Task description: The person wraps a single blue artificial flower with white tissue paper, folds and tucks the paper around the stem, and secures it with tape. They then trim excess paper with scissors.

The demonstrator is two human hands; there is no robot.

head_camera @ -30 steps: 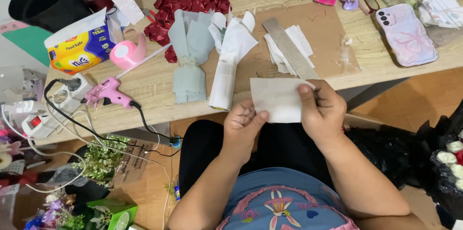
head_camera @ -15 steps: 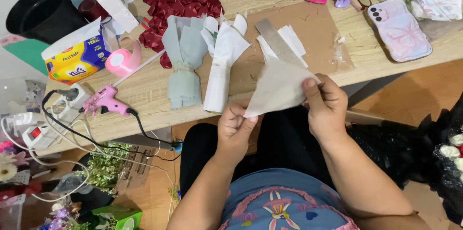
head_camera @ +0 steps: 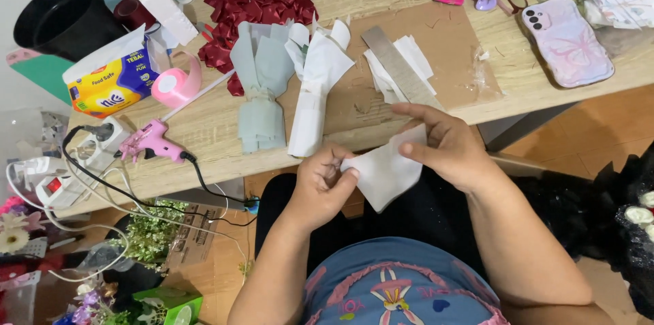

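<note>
I hold a small white paper sheet (head_camera: 385,172) over my lap, in front of the wooden table (head_camera: 218,137). My left hand (head_camera: 320,185) pinches its left corner, and my right hand (head_camera: 446,148) grips its upper right edge, folding it. On the table just beyond lie a rolled white paper wrap (head_camera: 315,90), a grey-green folded wrap (head_camera: 260,97) and a pile of dark red petals (head_camera: 245,8).
A pink glue gun (head_camera: 153,142) with a black cord, a pink ribbon roll (head_camera: 176,86), a metal ruler (head_camera: 398,66) on brown cardboard, a phone (head_camera: 565,42) in a pink case, a black pot (head_camera: 65,22), a power strip (head_camera: 95,148) and a yellow packet (head_camera: 109,80) are around.
The white sheet lay flat on the table edge a second ago. Both hands have lifted it toward my lap and folded it into a smaller, angled shape.
</note>
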